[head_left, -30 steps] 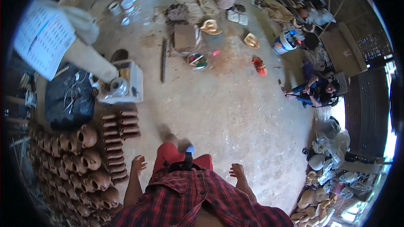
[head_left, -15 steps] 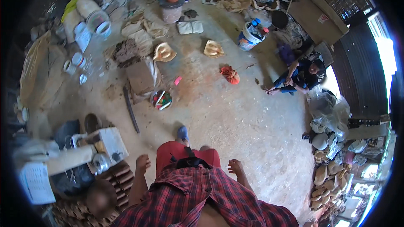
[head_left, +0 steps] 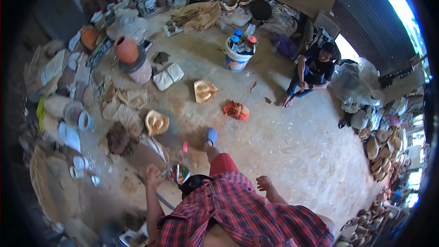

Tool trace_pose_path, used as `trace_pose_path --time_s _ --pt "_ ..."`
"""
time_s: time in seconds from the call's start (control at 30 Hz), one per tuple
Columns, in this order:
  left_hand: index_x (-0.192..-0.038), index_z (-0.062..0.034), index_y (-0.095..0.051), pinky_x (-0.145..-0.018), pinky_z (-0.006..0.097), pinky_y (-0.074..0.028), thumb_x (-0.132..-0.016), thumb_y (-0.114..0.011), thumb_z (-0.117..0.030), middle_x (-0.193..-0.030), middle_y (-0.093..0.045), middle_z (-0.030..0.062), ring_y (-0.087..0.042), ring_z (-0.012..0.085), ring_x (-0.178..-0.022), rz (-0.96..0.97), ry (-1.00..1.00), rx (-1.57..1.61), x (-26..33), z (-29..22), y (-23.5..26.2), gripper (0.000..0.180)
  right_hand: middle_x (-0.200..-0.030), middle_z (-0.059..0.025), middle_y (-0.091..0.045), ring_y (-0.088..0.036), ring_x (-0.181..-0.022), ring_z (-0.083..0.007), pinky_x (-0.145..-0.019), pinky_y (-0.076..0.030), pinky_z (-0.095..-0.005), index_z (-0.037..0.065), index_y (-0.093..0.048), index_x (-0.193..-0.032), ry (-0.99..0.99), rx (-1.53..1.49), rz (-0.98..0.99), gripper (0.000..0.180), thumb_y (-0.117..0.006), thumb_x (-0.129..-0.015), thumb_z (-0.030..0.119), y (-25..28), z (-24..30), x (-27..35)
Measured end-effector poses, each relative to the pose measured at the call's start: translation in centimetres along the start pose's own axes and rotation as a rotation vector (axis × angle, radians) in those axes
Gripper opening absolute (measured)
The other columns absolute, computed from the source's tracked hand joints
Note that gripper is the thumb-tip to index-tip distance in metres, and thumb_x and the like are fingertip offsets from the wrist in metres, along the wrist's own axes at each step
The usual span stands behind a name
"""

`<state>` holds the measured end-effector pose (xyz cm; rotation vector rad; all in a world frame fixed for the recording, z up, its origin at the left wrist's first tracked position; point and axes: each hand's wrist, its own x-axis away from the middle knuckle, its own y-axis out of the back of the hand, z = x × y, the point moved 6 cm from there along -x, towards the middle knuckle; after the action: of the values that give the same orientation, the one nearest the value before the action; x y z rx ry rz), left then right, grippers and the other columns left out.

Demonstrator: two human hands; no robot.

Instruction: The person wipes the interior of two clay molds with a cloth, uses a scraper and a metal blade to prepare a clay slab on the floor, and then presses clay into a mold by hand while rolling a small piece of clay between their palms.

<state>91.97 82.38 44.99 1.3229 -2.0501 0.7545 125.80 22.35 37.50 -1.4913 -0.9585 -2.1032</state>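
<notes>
My left hand (head_left: 153, 175) hangs at my left side with its fingers loosely bent and nothing visible in it. It is nearest to a round bowl (head_left: 179, 174) of coloured items on the floor, without touching it. Out to my right, my right hand (head_left: 264, 183) hangs above the bare floor, fingers apart and holding nothing. A blue shoe (head_left: 211, 136) shows on my forward foot. Ahead lie two tan hollowed moulds, a nearer mould (head_left: 157, 122) and a farther mould (head_left: 206, 92), plus a red-orange cloth bundle (head_left: 236, 110). A small pink piece (head_left: 185, 147) lies near the bowl.
A terracotta pot (head_left: 126, 50) stands on a round stand (head_left: 141, 72) at the far left. Beyond the moulds is a white bucket (head_left: 237, 57) with bottles. A person (head_left: 313, 71) sits at the right. Dark clay (head_left: 120, 137) and stacked pottery (head_left: 384, 153) lie at the sides.
I have stepped forward and turned rightward; the bowl and moulds are now closer to me. The white bench at the left has mostly left the view. Both hands remain without anything in them.
</notes>
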Motion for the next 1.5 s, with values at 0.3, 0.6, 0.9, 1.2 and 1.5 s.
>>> trace_pose_path --time_s 0.3,0.6,0.9,1.2,1.5 --pt "-0.112 -0.0151 -0.06 -0.068 0.039 -0.053 -0.102 -0.063 -0.032 -0.101 -0.064 0.0038 -0.063 0.0212 -0.086 0.289 0.124 -0.846 -10.1 -7.8 -6.2 0.021 -0.106 -0.0151 -0.076 -0.073 -0.083 -0.0233 -0.066 -0.059 -0.0402 0.002 -0.065 -0.134 0.563 0.149 -0.148 0.052 -0.063 -0.101 0.042 -1.9 37.3 -0.9" --pt "-0.107 -0.0161 -0.062 -0.056 0.035 -0.049 -0.102 -0.061 -0.032 -0.09 -0.064 -0.0007 -0.059 0.0182 -0.071 0.707 -0.053 -1.113 -35.6 -26.8 -21.6 0.017 -0.114 -0.0203 -0.075 -0.074 -0.095 -0.0305 -0.085 -0.057 -0.044 0.004 -0.067 -0.131 0.528 -0.093 -0.605 0.044 -0.061 -0.101 0.036 -3.0 41.6 -4.4" --pt "-0.101 -0.0212 -0.064 -0.054 0.035 -0.052 -0.095 -0.066 -0.019 -0.084 -0.062 0.0015 -0.063 0.0174 -0.069 0.449 0.068 -0.705 -61.7 -57.5 -40.9 0.007 -0.093 -0.0074 -0.069 -0.069 -0.073 -0.0243 -0.062 -0.058 -0.0442 0.009 -0.067 -0.123 -0.221 -0.964 -0.201 0.035 -0.066 -0.1 0.036 -30.8 41.6 5.6" --pt "-0.121 -0.0165 -0.065 -0.048 0.029 -0.043 -0.099 -0.071 -0.022 -0.089 -0.062 0.0015 -0.057 0.0138 -0.062 0.697 0.019 -1.107 -54.8 -48.7 -56.7 0.024 -0.086 -0.0078 -0.068 -0.066 -0.063 -0.0203 -0.051 -0.054 -0.038 0.007 -0.067 -0.127 -0.152 -1.359 -0.427 0.034 -0.067 -0.102 0.029 -39.3 43.9 9.8" --pt "-0.135 -0.0163 -0.065 -0.077 0.042 -0.053 -0.096 -0.076 -0.034 -0.11 -0.066 0.0019 -0.062 0.0193 -0.089 0.948 0.052 -1.807 -49.6 -45.7 -56.5 0.044 -0.085 -0.0082 -0.064 -0.063 -0.058 -0.0225 -0.044 -0.049 -0.0361 0.005 -0.061 -0.114 -0.295 -1.904 -0.47 0.019 -0.06 -0.106 0.022 -56.0 45.2 12.4"
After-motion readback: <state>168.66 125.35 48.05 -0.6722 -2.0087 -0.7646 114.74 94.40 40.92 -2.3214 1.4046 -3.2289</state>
